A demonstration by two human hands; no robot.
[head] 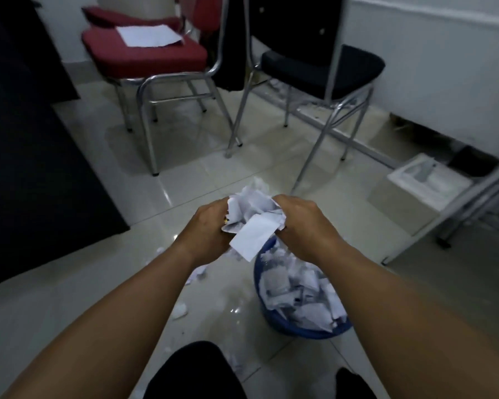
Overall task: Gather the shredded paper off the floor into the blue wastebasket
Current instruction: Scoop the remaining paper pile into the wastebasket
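Wastebasket (274,319) (heaped full); open floor (69,283) leftward

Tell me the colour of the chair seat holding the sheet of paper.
Red seat, clearest in the head view.

A crumpled white bundle of torn paper (252,223) is pinched between the left hand (208,227) and the right hand (300,223). Just below the grip, toward its right side, the blue wastebasket (283,329) stands upright, heaped to the rim with white and grey pieces. A few loose scraps (197,273) lie on the floor (98,283) beneath the grip's left side.
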